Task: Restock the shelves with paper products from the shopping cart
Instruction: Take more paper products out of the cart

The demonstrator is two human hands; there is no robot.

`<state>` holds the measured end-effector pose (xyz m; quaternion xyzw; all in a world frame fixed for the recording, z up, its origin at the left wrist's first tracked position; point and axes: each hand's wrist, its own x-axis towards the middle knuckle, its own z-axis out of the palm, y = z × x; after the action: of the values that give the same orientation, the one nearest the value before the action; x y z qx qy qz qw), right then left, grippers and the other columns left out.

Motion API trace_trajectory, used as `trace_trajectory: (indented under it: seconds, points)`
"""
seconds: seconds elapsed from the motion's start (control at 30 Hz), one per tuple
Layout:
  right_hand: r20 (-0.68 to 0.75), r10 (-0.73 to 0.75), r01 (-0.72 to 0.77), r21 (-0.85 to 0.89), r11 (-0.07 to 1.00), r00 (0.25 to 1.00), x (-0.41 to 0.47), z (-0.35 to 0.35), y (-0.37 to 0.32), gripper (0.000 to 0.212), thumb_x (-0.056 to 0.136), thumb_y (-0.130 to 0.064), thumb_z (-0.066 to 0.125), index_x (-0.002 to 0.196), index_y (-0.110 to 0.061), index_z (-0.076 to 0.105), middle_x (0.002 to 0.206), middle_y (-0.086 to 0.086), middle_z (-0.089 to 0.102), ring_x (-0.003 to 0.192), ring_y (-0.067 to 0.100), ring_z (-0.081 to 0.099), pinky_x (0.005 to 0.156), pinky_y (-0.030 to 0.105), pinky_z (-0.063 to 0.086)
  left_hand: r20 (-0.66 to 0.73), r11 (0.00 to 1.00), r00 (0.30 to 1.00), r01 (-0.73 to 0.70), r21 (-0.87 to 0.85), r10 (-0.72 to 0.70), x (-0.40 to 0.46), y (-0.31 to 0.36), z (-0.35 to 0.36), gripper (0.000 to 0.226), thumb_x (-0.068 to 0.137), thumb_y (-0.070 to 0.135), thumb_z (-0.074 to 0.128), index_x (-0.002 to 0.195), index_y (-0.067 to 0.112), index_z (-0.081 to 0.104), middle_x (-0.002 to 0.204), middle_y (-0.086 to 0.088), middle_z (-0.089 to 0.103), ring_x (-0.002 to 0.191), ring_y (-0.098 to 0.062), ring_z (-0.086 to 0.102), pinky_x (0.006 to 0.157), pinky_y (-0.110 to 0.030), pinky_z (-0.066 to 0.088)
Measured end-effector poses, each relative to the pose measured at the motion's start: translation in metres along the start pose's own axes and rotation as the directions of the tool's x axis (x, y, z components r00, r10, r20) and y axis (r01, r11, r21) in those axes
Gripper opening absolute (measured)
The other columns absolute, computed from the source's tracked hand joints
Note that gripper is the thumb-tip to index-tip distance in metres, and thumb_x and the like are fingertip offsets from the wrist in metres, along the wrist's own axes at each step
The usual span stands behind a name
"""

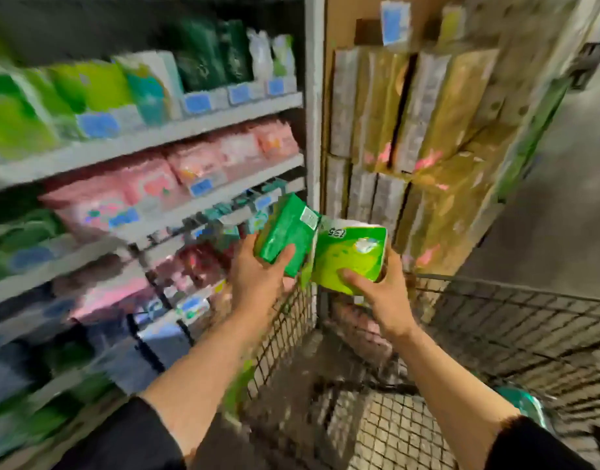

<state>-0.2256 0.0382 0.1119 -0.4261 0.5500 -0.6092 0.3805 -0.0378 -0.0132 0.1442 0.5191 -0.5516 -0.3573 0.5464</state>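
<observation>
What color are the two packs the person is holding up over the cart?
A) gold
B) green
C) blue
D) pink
B: the left hand grips a darker green pack and the right hand holds a lighter green pack; the pink packs sit on the shelf.

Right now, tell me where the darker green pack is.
Head view, centre: the darker green pack is held in the left hand, touching the lighter green pack, above the cart's rim.

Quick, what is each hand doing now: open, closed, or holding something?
Left hand: closed grip on the dark green pack.
Right hand: closed grip on the light green pack.
</observation>
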Motion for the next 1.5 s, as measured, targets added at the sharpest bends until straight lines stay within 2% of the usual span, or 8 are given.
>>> trace_trajectory:
  seconds: [0.33,0.47,0.77,0.9,1.03,1.27,1.4,1.5]
  points:
    - [0.276,-0.326,0.274,0.211,0.938,0.904,-0.033,0.227,-0.165,0.054,0.073,-0.006,0.082,0.118,-0.006,0.052,0.102,0.009,0.071,0.084,0.013,0.071,0.07,0.025,0.055,-0.306,0.959,0.909,-0.264,0.101,0.283,0.023,0.108,-0.239,0.069,0.066,0.03,0.084,0.123,0.015,0.049,0.116,-0.007,0.061,0.102,-0.02,0.061,0.086,-0.036,0.051]
    - [0.387,-0.338,0.214,0.329,0.92,0.858,-0.044,0.271,-0.193,0.05,0.069,-0.015,0.082,0.111,-0.024,0.056,0.109,0.002,0.07,0.098,0.015,0.068,0.082,0.026,0.053,-0.355,0.949,0.883,-0.313,0.042,0.306,0.024,0.126,-0.277,0.061,0.078,0.008,0.078,0.127,0.012,0.042,0.119,-0.003,0.06,0.09,-0.004,0.064,0.07,-0.012,0.052]
    - [0.502,-0.034,0.044,-0.008,0.999,0.864,-0.015,0.3,-0.175,0.095,0.058,-0.022,0.091,0.129,-0.017,0.029,0.115,0.011,0.057,0.09,0.029,0.065,0.082,0.045,0.053,-0.517,0.969,0.82,-0.197,0.147,0.245,0.033,0.093,-0.313,0.059,0.075,0.009,0.08,0.125,0.008,0.048,0.1,0.002,0.063,0.092,-0.021,0.064,0.08,-0.031,0.051]
    - [0.481,-0.065,0.111,-0.067,0.991,0.874,0.019,0.305,-0.173,0.077,0.052,-0.021,0.091,0.11,-0.013,0.042,0.104,0.013,0.065,0.084,0.028,0.067,0.061,0.033,0.049,-0.473,0.979,0.864,-0.1,0.175,0.173,0.056,0.084,-0.31,0.051,0.076,0.011,0.08,0.117,0.014,0.049,0.094,0.005,0.066,0.081,-0.01,0.064,0.066,-0.019,0.051]
    - [0.509,-0.142,0.155,0.018,0.988,0.849,0.055,0.314,-0.177,0.087,0.043,-0.02,0.087,0.12,-0.017,0.046,0.105,0.009,0.067,0.093,0.026,0.067,0.079,0.043,0.057,-0.457,0.98,0.876,-0.081,0.179,0.156,0.082,0.081,-0.293,0.046,0.076,0.008,0.079,0.111,0.016,0.05,0.09,0.008,0.065,0.076,-0.003,0.062,0.052,-0.01,0.046]
    - [0.476,-0.337,0.278,0.192,0.941,0.813,0.092,0.318,-0.181,0.061,0.065,0.007,0.082,0.105,-0.024,0.049,0.092,0.002,0.063,0.082,0.018,0.067,0.074,0.04,0.059,-0.463,0.985,0.874,-0.086,0.15,0.147,0.112,0.078,-0.269,0.045,0.078,0.011,0.078,0.111,0.014,0.048,0.092,0.006,0.062,0.082,-0.007,0.061,0.063,-0.018,0.046]
    - [0.47,-0.421,0.346,0.24,0.907,0.776,0.101,0.327,-0.181,0.08,0.057,-0.011,0.088,0.117,-0.051,0.053,0.119,0.003,0.063,0.11,0.022,0.063,0.101,0.048,0.048,-0.451,0.982,0.876,-0.115,0.147,0.17,0.125,0.081,-0.269,0.051,0.078,0.014,0.078,0.117,0.017,0.047,0.097,0.005,0.064,0.088,-0.011,0.063,0.075,-0.027,0.052]
    - [0.466,-0.414,0.316,0.276,0.908,0.782,0.109,0.338,-0.185,0.089,0.061,-0.005,0.089,0.132,-0.032,0.044,0.116,0.005,0.061,0.105,0.015,0.065,0.087,0.04,0.057,-0.449,0.978,0.872,-0.145,0.147,0.197,0.138,0.086,-0.278,0.054,0.077,0.016,0.079,0.122,0.016,0.048,0.101,0.003,0.067,0.092,-0.015,0.066,0.082,-0.035,0.054]
